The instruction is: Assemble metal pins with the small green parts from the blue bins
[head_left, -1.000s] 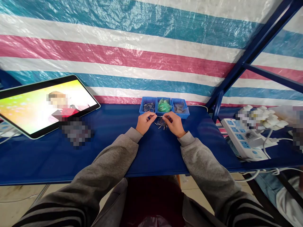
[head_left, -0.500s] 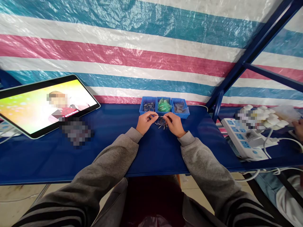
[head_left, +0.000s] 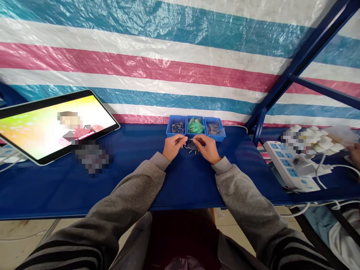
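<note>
Between my two hands runs a thin metal pin [head_left: 191,139], held level just in front of the blue bins. My left hand [head_left: 173,146] pinches its left end between thumb and forefinger. At the other end, the fingers of my right hand [head_left: 208,147] are closed on it. Below the fingertips lies a small pile of loose metal pins [head_left: 192,149] on the blue table. Behind my hands, the left bin [head_left: 168,130] contains many similar metal pieces. Green material fills the middle bin [head_left: 196,133], and the right bin [head_left: 221,138] has clear grey pieces, too small to name.
A tablet-like screen [head_left: 50,127] leans at the left, beside a blurred-out object [head_left: 92,157]. To the right, past a blue metal post [head_left: 260,123], are a white power strip [head_left: 292,168], cables and white-capped bottles [head_left: 317,138]. Another person's hand [head_left: 354,153] shows at the far right edge.
Both hands stay nearly in place, still holding the pin between them. The pin shows a little more clearly between the fingertips now. The picture on the screen has shifted slightly.
</note>
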### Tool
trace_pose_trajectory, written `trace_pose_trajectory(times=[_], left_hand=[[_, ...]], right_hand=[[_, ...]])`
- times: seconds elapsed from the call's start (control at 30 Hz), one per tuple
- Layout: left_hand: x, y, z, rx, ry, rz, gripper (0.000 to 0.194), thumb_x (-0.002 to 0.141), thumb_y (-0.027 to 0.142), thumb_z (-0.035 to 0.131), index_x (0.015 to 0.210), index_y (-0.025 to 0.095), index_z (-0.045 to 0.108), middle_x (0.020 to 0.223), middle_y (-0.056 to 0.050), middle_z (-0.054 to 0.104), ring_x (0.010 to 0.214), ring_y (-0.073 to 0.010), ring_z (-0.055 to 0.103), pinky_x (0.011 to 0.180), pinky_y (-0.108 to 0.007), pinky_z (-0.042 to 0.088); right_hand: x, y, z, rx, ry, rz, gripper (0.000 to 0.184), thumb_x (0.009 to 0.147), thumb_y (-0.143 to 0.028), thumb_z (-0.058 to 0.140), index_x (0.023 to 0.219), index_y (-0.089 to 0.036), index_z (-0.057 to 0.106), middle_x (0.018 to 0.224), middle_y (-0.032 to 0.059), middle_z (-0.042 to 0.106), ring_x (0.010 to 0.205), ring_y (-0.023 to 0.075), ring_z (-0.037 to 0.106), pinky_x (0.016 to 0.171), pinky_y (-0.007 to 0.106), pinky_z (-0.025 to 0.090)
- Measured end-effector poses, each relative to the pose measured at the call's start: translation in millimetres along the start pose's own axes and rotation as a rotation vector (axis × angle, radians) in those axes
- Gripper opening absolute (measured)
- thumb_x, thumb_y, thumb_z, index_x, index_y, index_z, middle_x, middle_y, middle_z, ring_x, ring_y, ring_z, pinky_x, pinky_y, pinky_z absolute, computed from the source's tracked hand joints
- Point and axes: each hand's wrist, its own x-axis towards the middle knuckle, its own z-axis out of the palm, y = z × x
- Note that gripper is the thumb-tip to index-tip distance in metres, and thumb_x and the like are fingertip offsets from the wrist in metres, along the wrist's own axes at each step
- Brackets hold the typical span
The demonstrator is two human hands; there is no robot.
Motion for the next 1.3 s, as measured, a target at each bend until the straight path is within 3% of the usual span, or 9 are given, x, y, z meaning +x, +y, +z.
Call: trace_pose_trajectory(times=[0.27, 0.5, 0.63, 0.87, 1.1, 1.3], left_hand=[[-0.7, -1.4, 1.8, -0.055, 0.022, -0.022, 0.036, 0.083, 0.049, 0.064, 0.074, 0.015, 0.069, 0.063, -0.002, 0.064, 0.048, -0.0095, 0.051, 0.044, -0.021, 0.042], [-1.0, -3.0, 2.4, -0.047, 0.045, 0.004, 0.033, 0.080, 0.048, 0.067, 0.087, 0.015, 0.072, 0.071, -0.004, 0.068, 0.051, -0.0103, 0.055, 0.046, -0.022, 0.043], [-1.4, -2.3, 1.9, -0.032, 0.050, 0.010, 0.031, 0.081, 0.046, 0.067, 0.084, 0.016, 0.070, 0.071, -0.002, 0.067, 0.050, -0.0093, 0.054, 0.046, -0.021, 0.042], [-2.3, 1.3, 2.1, -0.053, 0.019, -0.004, 0.033, 0.087, 0.047, 0.059, 0.078, 0.016, 0.062, 0.065, 0.000, 0.061, 0.048, -0.0082, 0.051, 0.047, -0.021, 0.042], [-2.7, 2.1, 2.6, -0.078, 0.008, -0.021, 0.035, 0.086, 0.047, 0.060, 0.072, 0.015, 0.062, 0.061, 0.000, 0.059, 0.047, -0.0082, 0.050, 0.049, -0.022, 0.043], [-3.8, -0.1, 4.9, 0.009, 0.078, 0.049, 0.030, 0.083, 0.045, 0.065, 0.081, 0.016, 0.070, 0.071, -0.002, 0.068, 0.050, -0.0091, 0.053, 0.050, -0.022, 0.044]], right_hand=[[1.5, -4.0, -1.3, -0.014, 0.014, -0.024, 0.039, 0.095, -0.052, 0.044, 0.084, -0.020, 0.064, 0.074, 0.0058, 0.065, 0.062, 0.0171, 0.058, 0.062, 0.030, 0.047], [1.2, -4.3, -2.8, -0.025, -0.030, 0.004, 0.045, 0.096, -0.054, 0.038, 0.076, -0.020, 0.059, 0.062, 0.0026, 0.057, 0.063, 0.0174, 0.057, 0.062, 0.029, 0.044], [0.5, -4.6, -2.7, -0.011, -0.048, 0.029, 0.045, 0.097, -0.054, 0.035, 0.072, -0.021, 0.055, 0.060, 0.0007, 0.054, 0.059, 0.0156, 0.055, 0.059, 0.027, 0.043], [0.5, -4.2, -1.0, 0.020, -0.047, 0.033, 0.039, 0.091, -0.057, 0.046, 0.093, -0.021, 0.060, 0.065, -0.0001, 0.058, 0.054, 0.0148, 0.053, 0.056, 0.027, 0.044], [0.3, -5.5, -0.6, 0.015, -0.015, -0.013, 0.035, 0.094, -0.050, 0.046, 0.086, -0.020, 0.062, 0.066, 0.0012, 0.059, 0.054, 0.0144, 0.053, 0.058, 0.028, 0.044], [0.6, -4.4, -0.7, -0.009, 0.000, -0.039, 0.036, 0.096, -0.048, 0.044, 0.084, -0.018, 0.062, 0.067, 0.0021, 0.061, 0.056, 0.0143, 0.055, 0.061, 0.027, 0.044]])
